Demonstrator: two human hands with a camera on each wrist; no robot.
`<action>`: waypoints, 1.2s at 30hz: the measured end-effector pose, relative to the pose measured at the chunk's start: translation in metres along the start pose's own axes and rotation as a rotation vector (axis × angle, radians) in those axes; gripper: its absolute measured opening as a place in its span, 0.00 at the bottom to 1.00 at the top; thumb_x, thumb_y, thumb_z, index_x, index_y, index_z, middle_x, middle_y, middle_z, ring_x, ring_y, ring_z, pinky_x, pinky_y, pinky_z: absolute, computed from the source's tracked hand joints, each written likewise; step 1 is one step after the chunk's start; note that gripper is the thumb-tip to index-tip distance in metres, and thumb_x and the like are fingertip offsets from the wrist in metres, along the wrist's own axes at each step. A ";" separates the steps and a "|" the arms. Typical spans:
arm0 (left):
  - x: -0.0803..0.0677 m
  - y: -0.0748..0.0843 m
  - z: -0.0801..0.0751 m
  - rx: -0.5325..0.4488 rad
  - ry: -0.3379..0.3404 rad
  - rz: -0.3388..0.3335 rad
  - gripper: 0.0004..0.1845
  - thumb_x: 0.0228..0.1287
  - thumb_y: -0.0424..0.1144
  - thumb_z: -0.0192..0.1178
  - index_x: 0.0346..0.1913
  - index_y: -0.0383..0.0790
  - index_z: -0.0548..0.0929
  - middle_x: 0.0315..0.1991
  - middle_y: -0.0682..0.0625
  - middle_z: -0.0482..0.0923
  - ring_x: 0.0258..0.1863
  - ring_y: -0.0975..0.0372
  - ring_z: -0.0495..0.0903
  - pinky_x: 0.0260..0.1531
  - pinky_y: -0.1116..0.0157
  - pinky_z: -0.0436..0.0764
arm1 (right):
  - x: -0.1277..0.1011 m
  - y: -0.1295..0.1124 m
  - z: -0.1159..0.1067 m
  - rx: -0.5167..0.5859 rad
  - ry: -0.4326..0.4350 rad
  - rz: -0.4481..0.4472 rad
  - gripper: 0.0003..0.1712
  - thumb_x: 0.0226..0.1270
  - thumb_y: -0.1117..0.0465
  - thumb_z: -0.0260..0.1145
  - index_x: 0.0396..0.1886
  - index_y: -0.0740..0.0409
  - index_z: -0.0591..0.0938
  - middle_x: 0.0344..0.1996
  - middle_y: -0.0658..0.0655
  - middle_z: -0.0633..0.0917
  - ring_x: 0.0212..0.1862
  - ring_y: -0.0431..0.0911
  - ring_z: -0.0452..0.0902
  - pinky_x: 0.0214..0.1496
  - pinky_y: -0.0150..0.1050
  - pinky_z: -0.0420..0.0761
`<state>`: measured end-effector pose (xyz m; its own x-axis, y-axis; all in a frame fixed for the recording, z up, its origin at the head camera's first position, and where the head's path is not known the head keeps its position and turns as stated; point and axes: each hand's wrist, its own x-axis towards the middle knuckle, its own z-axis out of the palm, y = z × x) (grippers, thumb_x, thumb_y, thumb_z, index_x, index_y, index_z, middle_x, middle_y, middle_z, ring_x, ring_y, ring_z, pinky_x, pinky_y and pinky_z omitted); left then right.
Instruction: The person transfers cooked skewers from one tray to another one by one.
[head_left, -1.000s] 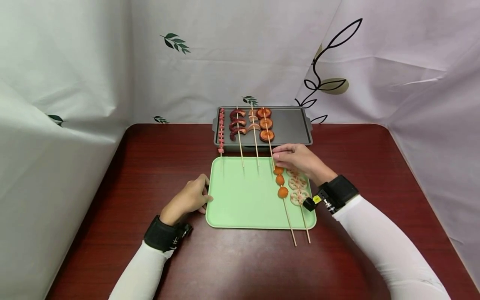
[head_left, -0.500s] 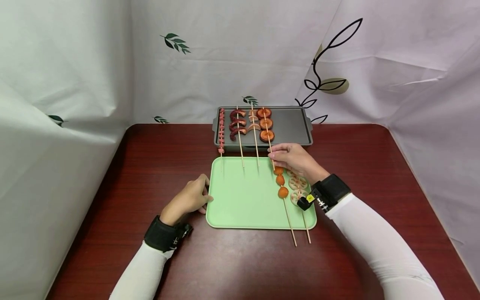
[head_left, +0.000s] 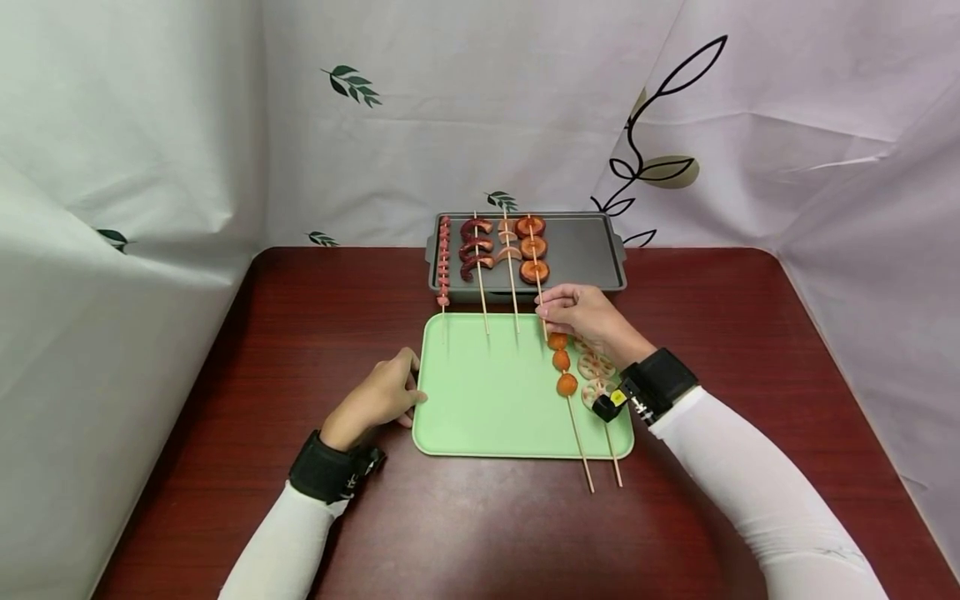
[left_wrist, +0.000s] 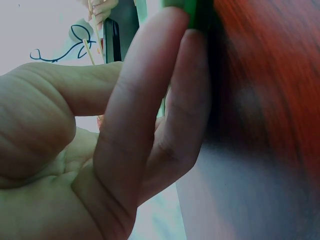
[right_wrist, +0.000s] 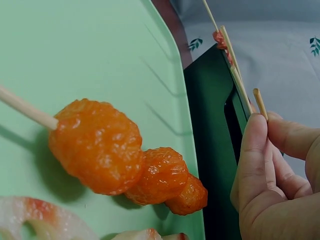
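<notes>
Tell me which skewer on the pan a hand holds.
The rightmost skewer on the pan, with three round slices; the right hand pinches only its stick.

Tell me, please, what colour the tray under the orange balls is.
The tray is plain light green; the head view shows it best.

Sleeves (head_left: 765, 492): were white, at four and seven o'clock
Wristbands (head_left: 321, 471): were black
Right wrist's patch (head_left: 618, 397): was yellow

The tray (head_left: 487, 400) lies before the pan (head_left: 581, 250) on the worktop (head_left: 480, 525); across the pan, left to right: chunk skewer (head_left: 443, 255), tentacle skewer (head_left: 474, 247), slice skewer (head_left: 507, 252), disc skewer (head_left: 533, 247); on the tray's right, ball skewer (head_left: 567, 384) left of lotus-root skewer (head_left: 592, 367), sticks past its front edge
</notes>
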<state>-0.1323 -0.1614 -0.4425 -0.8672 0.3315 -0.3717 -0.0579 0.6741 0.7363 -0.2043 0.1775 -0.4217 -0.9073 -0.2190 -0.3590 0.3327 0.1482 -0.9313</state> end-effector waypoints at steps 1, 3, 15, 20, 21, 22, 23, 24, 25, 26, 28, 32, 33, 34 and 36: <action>0.000 0.000 0.000 -0.002 0.001 0.000 0.20 0.70 0.25 0.63 0.59 0.29 0.68 0.37 0.38 0.75 0.19 0.58 0.84 0.21 0.62 0.89 | 0.000 0.000 0.000 0.003 -0.006 -0.007 0.19 0.76 0.68 0.64 0.62 0.70 0.77 0.44 0.59 0.87 0.43 0.45 0.88 0.46 0.32 0.90; 0.000 0.000 -0.001 -0.005 0.004 0.003 0.20 0.70 0.25 0.63 0.59 0.29 0.68 0.37 0.38 0.75 0.19 0.58 0.84 0.21 0.62 0.89 | -0.001 0.000 0.000 0.002 -0.012 -0.017 0.18 0.76 0.68 0.64 0.62 0.70 0.76 0.44 0.59 0.86 0.43 0.45 0.88 0.46 0.33 0.90; 0.000 0.000 0.000 -0.017 0.002 0.007 0.19 0.69 0.24 0.63 0.58 0.28 0.68 0.36 0.38 0.75 0.19 0.58 0.84 0.21 0.62 0.89 | -0.009 0.000 -0.002 -0.013 -0.021 -0.032 0.18 0.76 0.67 0.64 0.61 0.68 0.77 0.47 0.62 0.84 0.44 0.47 0.87 0.51 0.38 0.90; 0.001 0.000 0.000 -0.012 -0.001 0.000 0.19 0.70 0.25 0.63 0.58 0.29 0.69 0.37 0.38 0.75 0.20 0.58 0.84 0.22 0.62 0.89 | -0.016 0.001 -0.003 -0.057 -0.030 -0.039 0.19 0.76 0.66 0.65 0.61 0.69 0.76 0.43 0.57 0.84 0.42 0.45 0.87 0.54 0.43 0.90; 0.001 0.000 0.000 -0.010 -0.002 -0.002 0.19 0.70 0.25 0.63 0.58 0.29 0.68 0.37 0.38 0.75 0.20 0.57 0.84 0.22 0.62 0.89 | -0.018 0.001 -0.003 -0.062 -0.033 -0.040 0.19 0.76 0.66 0.65 0.61 0.69 0.76 0.43 0.58 0.85 0.43 0.45 0.87 0.53 0.43 0.90; 0.001 0.000 0.000 -0.009 -0.002 -0.004 0.19 0.70 0.25 0.63 0.58 0.29 0.69 0.37 0.38 0.75 0.20 0.57 0.84 0.22 0.62 0.89 | -0.019 0.002 -0.003 -0.070 -0.032 -0.036 0.19 0.76 0.66 0.65 0.61 0.69 0.76 0.43 0.57 0.84 0.42 0.45 0.86 0.53 0.42 0.91; 0.001 0.000 0.000 -0.006 -0.003 -0.005 0.19 0.70 0.25 0.63 0.58 0.29 0.69 0.37 0.38 0.74 0.21 0.57 0.83 0.22 0.62 0.89 | -0.021 0.002 -0.003 -0.079 -0.034 -0.032 0.19 0.76 0.66 0.65 0.61 0.70 0.75 0.43 0.56 0.84 0.42 0.44 0.86 0.52 0.41 0.91; 0.001 0.000 0.000 -0.005 -0.002 -0.007 0.19 0.70 0.25 0.63 0.58 0.29 0.69 0.37 0.38 0.74 0.21 0.57 0.83 0.21 0.62 0.89 | -0.023 0.002 -0.003 -0.084 -0.037 -0.028 0.19 0.76 0.66 0.65 0.61 0.70 0.75 0.42 0.56 0.84 0.42 0.44 0.86 0.52 0.40 0.91; 0.001 0.000 0.000 -0.005 -0.002 -0.007 0.19 0.70 0.25 0.63 0.58 0.29 0.69 0.37 0.38 0.74 0.21 0.57 0.83 0.21 0.63 0.89 | -0.024 0.003 -0.002 -0.087 -0.037 -0.019 0.19 0.75 0.66 0.66 0.60 0.70 0.75 0.41 0.55 0.83 0.41 0.43 0.86 0.51 0.39 0.91; 0.001 0.000 0.000 -0.004 -0.002 -0.008 0.19 0.70 0.25 0.63 0.58 0.30 0.69 0.37 0.38 0.75 0.21 0.57 0.83 0.21 0.63 0.89 | -0.026 0.003 -0.002 -0.092 -0.037 -0.013 0.19 0.75 0.67 0.66 0.60 0.70 0.75 0.41 0.54 0.83 0.40 0.42 0.86 0.50 0.39 0.91; 0.001 0.000 0.000 -0.003 0.000 -0.005 0.19 0.70 0.25 0.63 0.58 0.29 0.69 0.37 0.39 0.75 0.20 0.58 0.83 0.21 0.63 0.89 | -0.031 0.003 0.000 -0.111 -0.043 -0.012 0.19 0.75 0.67 0.66 0.59 0.71 0.75 0.39 0.52 0.83 0.38 0.40 0.85 0.50 0.38 0.91; 0.001 -0.001 0.000 -0.008 -0.003 -0.001 0.19 0.70 0.24 0.63 0.59 0.29 0.68 0.37 0.38 0.75 0.21 0.58 0.84 0.22 0.63 0.89 | -0.041 0.005 0.001 -0.124 -0.074 -0.023 0.17 0.74 0.68 0.67 0.57 0.71 0.75 0.37 0.52 0.83 0.36 0.41 0.86 0.50 0.41 0.91; 0.001 -0.001 0.000 -0.008 -0.005 -0.001 0.20 0.70 0.24 0.63 0.59 0.29 0.68 0.37 0.38 0.75 0.21 0.58 0.84 0.22 0.63 0.89 | -0.044 0.006 0.002 -0.120 -0.084 -0.022 0.17 0.74 0.68 0.67 0.56 0.71 0.75 0.37 0.52 0.84 0.37 0.41 0.86 0.51 0.42 0.91; 0.001 -0.001 0.000 -0.008 -0.006 -0.002 0.20 0.70 0.24 0.63 0.59 0.29 0.68 0.38 0.38 0.75 0.21 0.58 0.84 0.22 0.63 0.89 | -0.047 0.006 0.002 -0.113 -0.093 -0.019 0.16 0.74 0.68 0.67 0.55 0.71 0.76 0.37 0.53 0.84 0.36 0.41 0.86 0.51 0.43 0.91; 0.001 -0.001 0.000 -0.009 -0.008 -0.004 0.20 0.70 0.25 0.63 0.59 0.29 0.68 0.38 0.38 0.75 0.22 0.58 0.84 0.22 0.63 0.89 | -0.052 0.007 0.002 -0.112 -0.109 -0.018 0.14 0.73 0.68 0.67 0.54 0.70 0.76 0.37 0.53 0.84 0.36 0.42 0.86 0.51 0.43 0.91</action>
<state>-0.1328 -0.1614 -0.4438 -0.8631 0.3339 -0.3789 -0.0656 0.6698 0.7396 -0.1547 0.1876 -0.4096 -0.8775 -0.3254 -0.3524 0.2803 0.2484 -0.9272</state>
